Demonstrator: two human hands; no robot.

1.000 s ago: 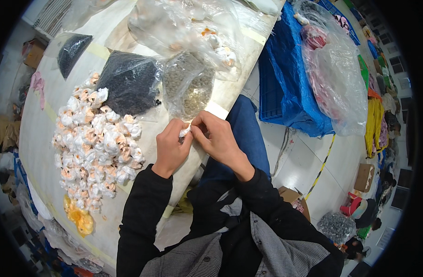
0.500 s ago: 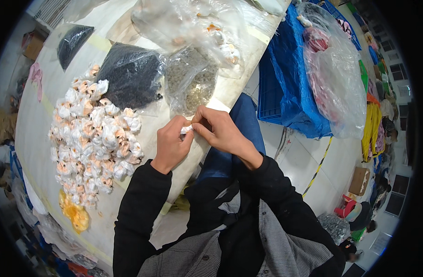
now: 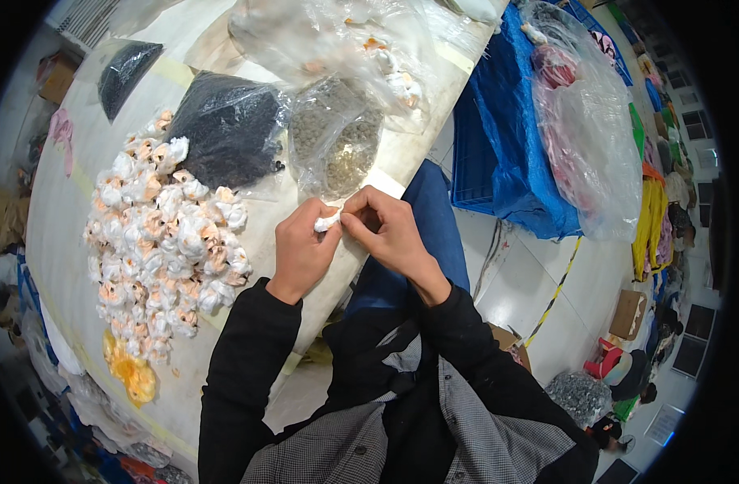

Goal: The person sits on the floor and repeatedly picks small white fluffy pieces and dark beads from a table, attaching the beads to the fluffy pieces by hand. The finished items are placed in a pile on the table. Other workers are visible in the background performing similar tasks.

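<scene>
Over the table's near edge, my left hand is closed in a pinch on a small white plush piece. My right hand meets it from the right, thumb and forefinger pressed together at the piece's end; whatever is between those fingertips is hidden. Left of my hands lies a large pile of white and peach plush pieces. Beyond them are a clear bag of tiny black parts and a clear bag of small greyish parts.
A yellow plush piece lies below the pile on the table. A smaller black-filled bag and loose plastic sheeting are at the far side. To the right stands a blue crate with blue sheeting and a stuffed clear bag.
My fingertips have shifted slightly, and more of the white plush piece shows between my hands. My right hand has turned a little and its forearm has moved slightly.
</scene>
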